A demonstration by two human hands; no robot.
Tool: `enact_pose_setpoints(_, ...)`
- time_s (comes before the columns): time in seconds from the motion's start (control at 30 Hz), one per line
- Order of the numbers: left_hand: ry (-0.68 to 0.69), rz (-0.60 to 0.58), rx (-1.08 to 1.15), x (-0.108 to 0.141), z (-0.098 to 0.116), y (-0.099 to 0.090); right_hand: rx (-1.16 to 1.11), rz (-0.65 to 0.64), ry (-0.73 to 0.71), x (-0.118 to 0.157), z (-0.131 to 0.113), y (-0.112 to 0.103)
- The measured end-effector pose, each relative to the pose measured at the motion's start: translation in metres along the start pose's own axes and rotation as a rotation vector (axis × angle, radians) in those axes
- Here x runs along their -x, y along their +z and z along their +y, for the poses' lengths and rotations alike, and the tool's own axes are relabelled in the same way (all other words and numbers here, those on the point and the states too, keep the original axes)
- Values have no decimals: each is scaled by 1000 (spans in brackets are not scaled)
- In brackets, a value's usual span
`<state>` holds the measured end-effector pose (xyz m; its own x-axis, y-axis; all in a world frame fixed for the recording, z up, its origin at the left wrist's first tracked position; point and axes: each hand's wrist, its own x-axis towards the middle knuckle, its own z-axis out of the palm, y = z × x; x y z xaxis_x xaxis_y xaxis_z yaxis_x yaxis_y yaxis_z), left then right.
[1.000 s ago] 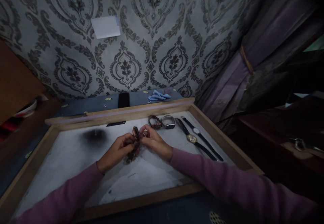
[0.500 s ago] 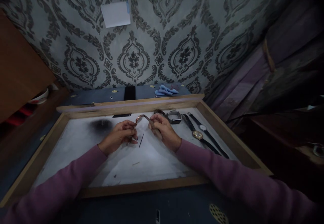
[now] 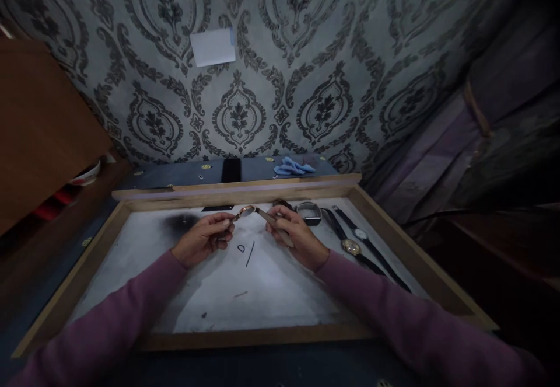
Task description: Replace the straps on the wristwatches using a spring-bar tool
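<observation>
A wristwatch (image 3: 247, 209) with a gold-toned case and a brownish strap is held up between my two hands above a white board. My left hand (image 3: 203, 237) is closed, pinching the strap at the watch's left side. On the other side my right hand (image 3: 301, 237) grips the longer strap part, whose end sticks out below the fingers. Beneath the watch lie a small dark loop (image 3: 240, 248) and a thin dark stick (image 3: 249, 254) on the board. The watch's dial is turned too far away to read.
A wooden frame (image 3: 258, 340) borders the board. To the right lie a square-faced watch (image 3: 309, 213), a gold-cased watch (image 3: 351, 247) and a slim black-strapped watch (image 3: 361, 233). Behind the frame are a black phone (image 3: 231, 170) and a blue cloth (image 3: 294, 167).
The watch now stretches flatter between my hands. My left fingers have curled in, and the dark loop that was by their tips now shows on the board. The view has shifted slightly.
</observation>
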<state>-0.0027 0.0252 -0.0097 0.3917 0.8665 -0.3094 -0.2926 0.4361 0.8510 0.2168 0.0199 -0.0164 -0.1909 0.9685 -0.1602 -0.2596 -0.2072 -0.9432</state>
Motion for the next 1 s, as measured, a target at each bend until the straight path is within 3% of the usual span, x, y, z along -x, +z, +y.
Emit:
enact_pose_setpoints(0.23,58,-30,-10,3,12,-5,219,-73,-43,1,7,-4)
enact_pose_setpoints(0.57,37,-253,-212,13,21,-1,343,-322,-85,12,-9,12)
enact_pose_setpoints(0.87,201,-119,-13,11,27,-12,303,-272,-149,11,-5,11)
enact_pose_setpoints(1.0,212,-118,-13,10,26,-13,302,-247,-181,12,-4,10)
